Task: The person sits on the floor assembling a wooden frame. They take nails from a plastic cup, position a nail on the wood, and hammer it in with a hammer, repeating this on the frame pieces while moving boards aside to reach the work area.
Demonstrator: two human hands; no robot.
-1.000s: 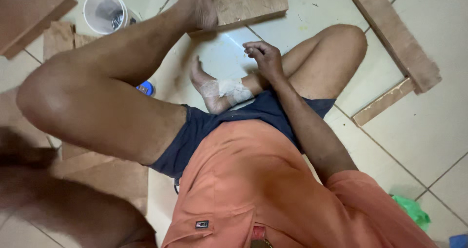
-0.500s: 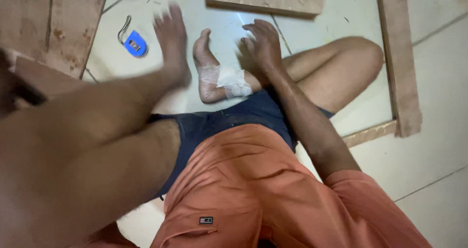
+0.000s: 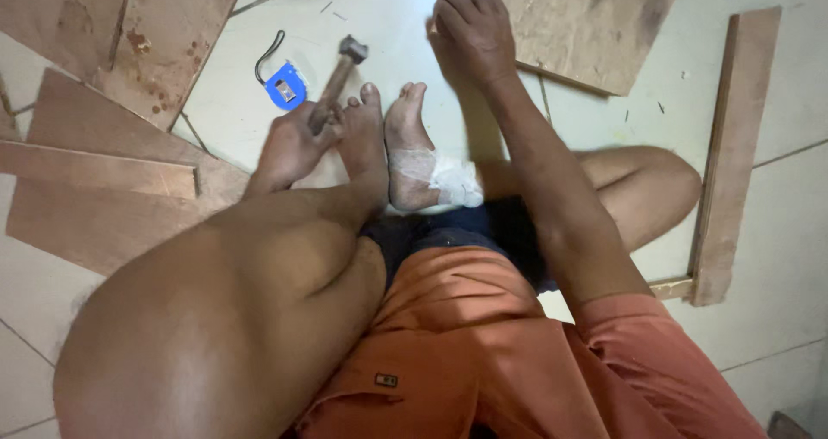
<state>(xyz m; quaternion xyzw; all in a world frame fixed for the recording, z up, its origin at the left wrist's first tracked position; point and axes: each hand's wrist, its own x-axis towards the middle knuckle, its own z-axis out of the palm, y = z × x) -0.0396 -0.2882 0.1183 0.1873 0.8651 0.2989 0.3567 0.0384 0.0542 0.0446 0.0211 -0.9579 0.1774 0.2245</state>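
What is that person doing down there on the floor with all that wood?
A person sits on the pale tiled floor with bare feet out in front. The left hand grips a wooden-handled hammer with a metal head, angled up off the floor. The right hand rests on the edge of a flat brown wooden board. A small blue tape measure lies by the hammer, and reddish-brown wooden panels lie scattered to the left.

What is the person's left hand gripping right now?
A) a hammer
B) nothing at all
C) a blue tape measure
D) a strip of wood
A: the left hand is closed around the wooden handle of the hammer, whose metal head points away over the floor tile, while the blue tape measure lies untouched beside it.
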